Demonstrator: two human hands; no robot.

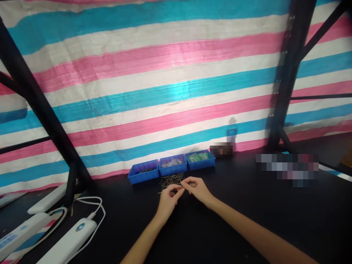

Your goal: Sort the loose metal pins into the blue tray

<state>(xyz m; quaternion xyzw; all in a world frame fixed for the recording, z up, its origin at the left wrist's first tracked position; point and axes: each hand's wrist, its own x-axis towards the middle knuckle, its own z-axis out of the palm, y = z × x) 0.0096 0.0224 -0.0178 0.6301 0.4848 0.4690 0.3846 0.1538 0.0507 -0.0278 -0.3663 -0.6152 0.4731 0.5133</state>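
My left hand [168,201] and my right hand [199,190] meet at the fingertips just in front of a pile of thin, brass-coloured screws or pins [171,179] on the black table. Both hands are closed in a pinch. Whatever lies between the fingers is too small to make out. Behind the pile stand three blue bins in a row. The left bin [137,179] holds some dark, thin pieces like those in the pile. In the middle bin [173,169] are whitish, clear pieces, and the right bin [202,165] contains green and whitish ones.
White power strips [23,229] and a white power bank-like block [68,242] with a cable [102,216] lie on the left. Black frame posts [46,106] rise at both sides before a striped sheet [170,88]. Blurred-out items sit at the right.
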